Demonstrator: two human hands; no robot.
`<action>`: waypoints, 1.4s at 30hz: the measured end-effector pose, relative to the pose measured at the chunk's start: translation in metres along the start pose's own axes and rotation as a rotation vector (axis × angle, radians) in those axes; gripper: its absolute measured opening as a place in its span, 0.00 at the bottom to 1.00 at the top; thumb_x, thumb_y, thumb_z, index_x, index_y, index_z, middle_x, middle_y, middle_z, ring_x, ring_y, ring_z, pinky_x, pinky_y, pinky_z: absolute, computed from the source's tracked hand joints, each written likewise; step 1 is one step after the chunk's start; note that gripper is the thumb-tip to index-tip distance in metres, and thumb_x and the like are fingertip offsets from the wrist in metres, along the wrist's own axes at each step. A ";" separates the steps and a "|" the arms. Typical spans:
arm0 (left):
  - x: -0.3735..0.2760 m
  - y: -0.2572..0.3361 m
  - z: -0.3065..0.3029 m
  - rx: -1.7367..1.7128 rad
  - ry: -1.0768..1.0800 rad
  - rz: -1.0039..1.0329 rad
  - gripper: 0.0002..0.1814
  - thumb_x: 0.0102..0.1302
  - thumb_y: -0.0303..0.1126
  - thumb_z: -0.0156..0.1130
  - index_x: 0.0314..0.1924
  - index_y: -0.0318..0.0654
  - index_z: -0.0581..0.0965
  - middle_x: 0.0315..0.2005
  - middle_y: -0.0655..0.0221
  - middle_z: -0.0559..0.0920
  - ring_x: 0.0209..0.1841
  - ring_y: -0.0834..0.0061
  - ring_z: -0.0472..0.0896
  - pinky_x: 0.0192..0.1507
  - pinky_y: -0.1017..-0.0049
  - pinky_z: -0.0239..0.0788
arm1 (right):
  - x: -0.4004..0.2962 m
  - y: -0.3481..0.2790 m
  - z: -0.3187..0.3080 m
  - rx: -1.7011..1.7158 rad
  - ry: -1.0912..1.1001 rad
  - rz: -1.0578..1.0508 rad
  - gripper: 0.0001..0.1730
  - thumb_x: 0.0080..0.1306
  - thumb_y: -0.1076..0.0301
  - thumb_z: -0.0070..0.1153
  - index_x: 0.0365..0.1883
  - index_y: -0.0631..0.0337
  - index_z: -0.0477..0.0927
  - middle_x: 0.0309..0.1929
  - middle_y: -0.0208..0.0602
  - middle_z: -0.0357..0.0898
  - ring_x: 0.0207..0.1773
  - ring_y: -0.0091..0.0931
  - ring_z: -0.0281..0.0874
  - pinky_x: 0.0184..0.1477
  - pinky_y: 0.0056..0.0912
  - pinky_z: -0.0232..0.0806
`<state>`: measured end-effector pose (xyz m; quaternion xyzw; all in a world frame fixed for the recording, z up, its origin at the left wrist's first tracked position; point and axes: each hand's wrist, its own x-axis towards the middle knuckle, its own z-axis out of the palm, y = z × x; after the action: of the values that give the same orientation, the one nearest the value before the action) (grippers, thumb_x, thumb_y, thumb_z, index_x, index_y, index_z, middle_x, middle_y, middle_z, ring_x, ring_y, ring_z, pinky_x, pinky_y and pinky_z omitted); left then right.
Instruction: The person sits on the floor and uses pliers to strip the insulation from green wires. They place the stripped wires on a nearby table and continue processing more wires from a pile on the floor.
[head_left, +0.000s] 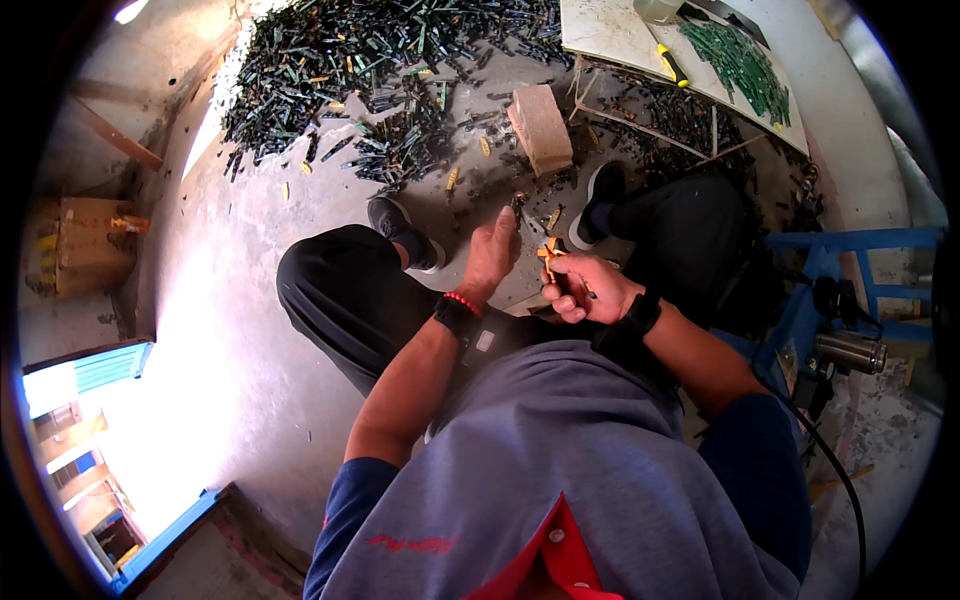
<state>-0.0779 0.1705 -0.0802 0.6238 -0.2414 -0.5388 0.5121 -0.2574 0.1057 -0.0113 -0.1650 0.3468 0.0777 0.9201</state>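
My left hand is raised between my knees, its thumb pressed on a small dark part that shows only at the fingertips. Close beside it, my right hand grips pliers with orange and black handles. The metal jaws point up and left towards the held part, and I cannot tell whether they touch it. Beyond both hands, a rough tan block lies on the concrete floor between my shoes. Small yellow pieces and dark scraps are scattered around it.
A large heap of dark and green strips spreads across the floor ahead. The white table carries green circuit-board strips and a yellow-black screwdriver. At right, a metal flask is by a blue frame; a cardboard box stands left.
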 end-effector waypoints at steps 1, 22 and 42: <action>-0.001 0.002 0.001 -0.078 -0.003 -0.055 0.33 0.71 0.57 0.43 0.17 0.38 0.67 0.12 0.73 0.68 0.13 0.79 0.62 0.16 0.75 0.52 | 0.000 0.001 0.002 0.006 0.000 -0.018 0.10 0.67 0.60 0.46 0.34 0.57 0.70 0.27 0.30 0.70 0.22 0.19 0.62 0.20 0.20 0.51; 0.000 0.005 -0.003 -0.368 -0.174 -0.334 0.32 0.69 0.63 0.41 0.19 0.43 0.64 0.09 0.74 0.59 0.09 0.80 0.52 0.13 0.77 0.42 | -0.003 -0.004 0.015 -1.721 0.896 -0.404 0.17 0.57 0.65 0.54 0.37 0.69 0.67 0.29 0.53 0.76 0.36 0.48 0.77 0.39 0.48 0.69; 0.000 -0.002 0.006 -0.074 -0.009 -0.054 0.36 0.69 0.64 0.40 0.16 0.42 0.66 0.09 0.74 0.64 0.10 0.81 0.58 0.13 0.77 0.47 | 0.030 -0.002 -0.015 -0.332 0.270 -0.072 0.14 0.62 0.61 0.53 0.35 0.66 0.76 0.31 0.37 0.77 0.32 0.29 0.79 0.33 0.35 0.75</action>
<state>-0.0840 0.1685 -0.0813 0.6085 -0.2067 -0.5638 0.5188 -0.2432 0.0993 -0.0409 -0.3356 0.4431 0.0780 0.8276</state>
